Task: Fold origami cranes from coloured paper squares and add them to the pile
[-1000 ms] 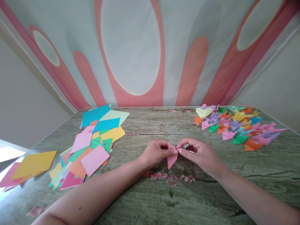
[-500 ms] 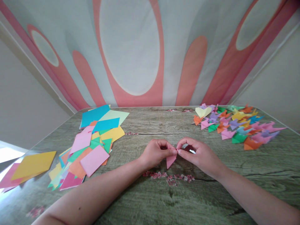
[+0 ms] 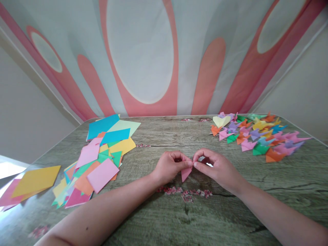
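A small folded piece of pink origami paper (image 3: 186, 174) is held above the middle of the table, one pointed corner hanging down. My left hand (image 3: 172, 167) pinches it between thumb and forefinger, and its upper part is hidden behind those fingers. My right hand (image 3: 214, 166) is closed in a pinch at the paper's right end, its fingertips almost touching the left ones. Past the right hand lies a group of folded paper cranes (image 3: 248, 146) in many colours.
Loose coloured paper sheets (image 3: 103, 175) lie heaped on the left of the wood-patterned table (image 3: 164, 133). Blue sheets (image 3: 104, 125) are at the back left, yellow and pink ones (image 3: 37, 180) at the far left edge. A pink and white patterned cloth (image 3: 139, 54) hangs behind the table.
Both hands keep their pinch on the pink paper with hardly any movement. The whole view has shifted very slightly.
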A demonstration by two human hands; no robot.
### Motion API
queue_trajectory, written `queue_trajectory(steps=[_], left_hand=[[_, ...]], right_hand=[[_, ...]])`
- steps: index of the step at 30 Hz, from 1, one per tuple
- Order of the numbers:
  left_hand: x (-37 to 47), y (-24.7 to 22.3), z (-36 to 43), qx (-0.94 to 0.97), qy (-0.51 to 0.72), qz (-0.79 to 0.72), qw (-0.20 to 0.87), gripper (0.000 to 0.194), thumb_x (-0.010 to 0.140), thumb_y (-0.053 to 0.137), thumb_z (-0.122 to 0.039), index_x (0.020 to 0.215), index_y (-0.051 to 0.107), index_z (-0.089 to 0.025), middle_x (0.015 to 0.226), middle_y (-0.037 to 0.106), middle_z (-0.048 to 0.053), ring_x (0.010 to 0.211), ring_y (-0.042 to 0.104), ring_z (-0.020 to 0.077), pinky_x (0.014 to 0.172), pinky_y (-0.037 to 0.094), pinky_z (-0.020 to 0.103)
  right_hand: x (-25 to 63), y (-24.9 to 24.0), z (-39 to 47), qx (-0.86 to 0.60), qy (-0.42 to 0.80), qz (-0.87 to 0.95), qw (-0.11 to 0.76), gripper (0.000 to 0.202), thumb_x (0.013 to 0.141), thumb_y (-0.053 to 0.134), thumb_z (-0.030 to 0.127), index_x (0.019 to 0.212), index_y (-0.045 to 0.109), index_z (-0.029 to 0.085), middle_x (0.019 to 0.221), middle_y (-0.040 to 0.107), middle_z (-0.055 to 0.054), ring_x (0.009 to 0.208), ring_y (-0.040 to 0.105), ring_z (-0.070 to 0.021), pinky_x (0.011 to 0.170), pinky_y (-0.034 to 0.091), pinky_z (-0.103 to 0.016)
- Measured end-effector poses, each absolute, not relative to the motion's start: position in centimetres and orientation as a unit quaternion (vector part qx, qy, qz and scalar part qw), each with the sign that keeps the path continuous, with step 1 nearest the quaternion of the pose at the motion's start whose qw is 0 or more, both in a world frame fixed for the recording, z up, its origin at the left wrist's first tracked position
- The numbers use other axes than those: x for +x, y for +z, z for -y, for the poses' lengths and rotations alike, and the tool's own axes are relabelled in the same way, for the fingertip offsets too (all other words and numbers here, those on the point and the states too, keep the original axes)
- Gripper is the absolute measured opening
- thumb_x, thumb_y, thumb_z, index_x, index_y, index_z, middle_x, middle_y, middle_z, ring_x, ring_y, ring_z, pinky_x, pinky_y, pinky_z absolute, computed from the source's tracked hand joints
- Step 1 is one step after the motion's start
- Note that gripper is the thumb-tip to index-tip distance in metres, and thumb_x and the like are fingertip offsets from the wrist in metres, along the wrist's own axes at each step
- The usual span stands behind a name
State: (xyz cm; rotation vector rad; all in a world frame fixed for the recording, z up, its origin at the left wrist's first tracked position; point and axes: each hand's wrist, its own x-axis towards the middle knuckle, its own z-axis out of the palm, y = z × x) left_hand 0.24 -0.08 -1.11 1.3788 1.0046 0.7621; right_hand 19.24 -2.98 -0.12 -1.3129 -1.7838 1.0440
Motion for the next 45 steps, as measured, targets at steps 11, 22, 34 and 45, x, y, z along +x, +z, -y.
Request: queue_trajectory(steps=[11,22,34,45], left_hand=[[0.2,-1.2,0.02,0.625,0.328,-0.435,0.559,0.021,0.07,0.077,-0.034,0.067,0.069,-0.014,0.066,0.064,0.0,0.063,0.056,0.0113,0.063,0.042,0.023],[0.22,-1.21,0.12,0.616,0.324,-0.439,0.568,0.023,0.068,0.078,-0.036,0.067,0.069,-0.015,0.066,0.065,0.001,0.062,0.057,0.0114,0.063,0.043,0.023],[0.54,-1.24,0.34,0.546,0.342,-0.436,0.628,0.028,0.065,0.082,-0.039,0.069,0.071,-0.014,0.068,0.066,0.001,0.061,0.055,0.01,0.065,0.042,0.023],[0.69,-1.02,0.53,0.531,0.362,-0.436,0.63,0.027,0.067,0.081,-0.037,0.07,0.07,-0.012,0.069,0.066,0.001,0.063,0.054,0.0098,0.065,0.041,0.023]], right_hand=[[19.13,-0.32,3.09,-0.519,0.385,0.685,0.336,0.005,0.082,0.06,0.026,0.083,0.063,0.023,0.082,0.066,0.004,0.067,0.055,-0.0127,0.065,0.043,-0.026],[18.88,-0.43,3.12,-0.52,0.329,0.706,0.35,0.004,0.082,0.061,0.021,0.078,0.062,0.023,0.08,0.064,0.005,0.067,0.055,-0.0115,0.065,0.042,-0.025],[18.72,-0.74,3.49,-0.528,0.328,0.688,0.373,0.004,0.083,0.06,0.024,0.078,0.061,0.023,0.076,0.063,0.004,0.063,0.054,-0.0115,0.062,0.042,-0.025],[18.61,-0.68,3.57,-0.523,0.34,0.682,0.383,0.006,0.085,0.058,0.026,0.084,0.062,0.023,0.083,0.066,0.002,0.07,0.058,-0.0137,0.068,0.045,-0.027]])
